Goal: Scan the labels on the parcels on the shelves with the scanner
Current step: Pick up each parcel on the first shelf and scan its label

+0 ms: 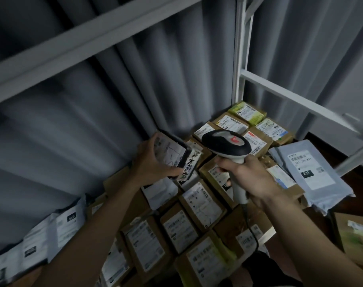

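My left hand (150,160) holds a tilted box (172,155); my right (249,177) grips the scanner (226,146). Angled so, its label may misread or the box slip.

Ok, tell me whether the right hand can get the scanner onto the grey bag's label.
Probably yes: the right hand grips the scanner, and the grey bag lies just beside it, label up, nothing covering it.

Shelf (340,162): white metal frame, dark board. Load: brown cardboard parcels (199,204) with white labels, packed edge to edge; green-printed box (248,112) at far corner; grey mailer bag (313,172) at right; pale mailer bags (41,241) along near left.
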